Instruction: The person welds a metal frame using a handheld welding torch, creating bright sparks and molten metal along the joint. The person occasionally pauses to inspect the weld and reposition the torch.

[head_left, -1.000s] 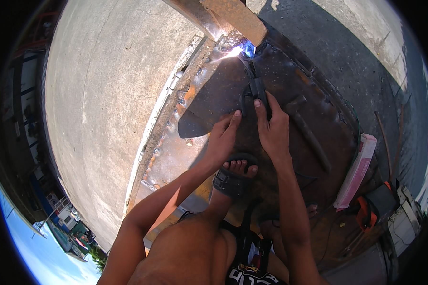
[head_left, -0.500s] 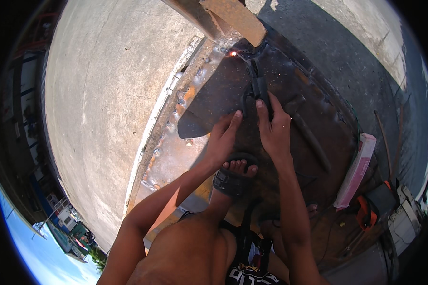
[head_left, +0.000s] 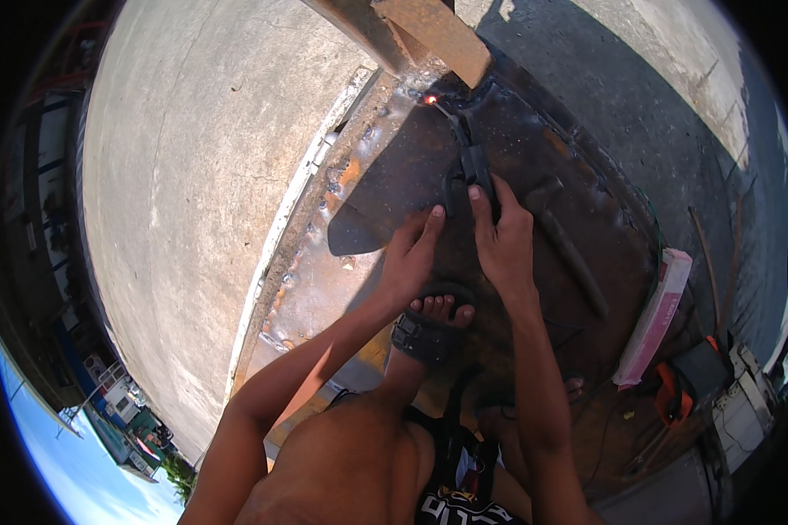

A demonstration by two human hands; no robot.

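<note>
My right hand is closed around a black welding electrode holder, thumb along its top. From its jaws a thin electrode reaches to a glowing orange spot at the foot of a rusty steel beam, where it meets a dark steel plate. Just left of the holder, my left hand has its fingers curled and its thumb raised close to the holder's curved lever. What its fingers hold, if anything, is hidden. A dark hammer-like tool lies on the plate, right of my right hand.
My sandalled foot rests on the plate below my hands. A pink and white long box lies at the right, near an orange and black tool. Bright concrete borders the plate's raised, weld-marked left edge.
The glow at the electrode tip looks slightly smaller, and the flying sparks have mostly gone. Both hands stay almost in place, the holder shifting very slightly.
</note>
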